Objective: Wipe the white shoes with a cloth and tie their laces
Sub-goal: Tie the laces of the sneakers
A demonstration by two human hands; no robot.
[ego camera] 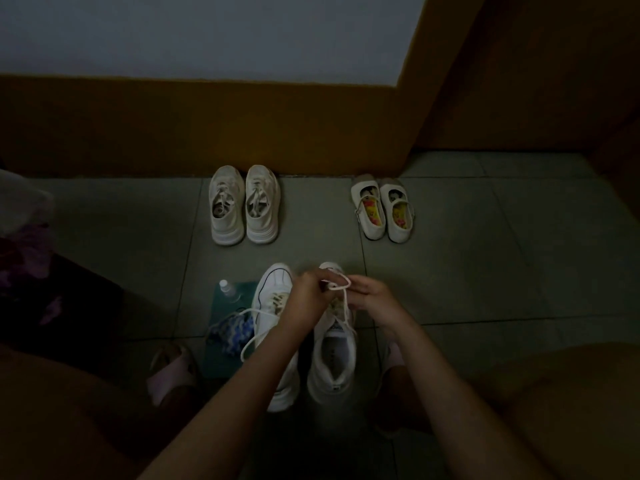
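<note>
**Q:** Location of the white shoes (277, 306)?
**A:** Side by side on the tiled floor (450, 271), toes pointing away from the person. The patterned cloth (230, 332) lies just left of them.
**Q:** State of the hands?
**A:** The left hand (308, 299) and right hand (372, 299) each pinch the lace (335, 288), which forms a loop above the right-side shoe (332, 355).

The two white chunky-soled sneakers sit side by side on the floor, toes pointing away. The right white sneaker (334, 358) has its white cord lace (337, 284) pulled up into a loop, pinched between the left hand (310, 299) and right hand (372, 296). The left white sneaker (273, 306) has its loose lace (256, 327) trailing sideways over the crumpled blue-and-white patterned cloth (230, 332) lying just beside it.
</note>
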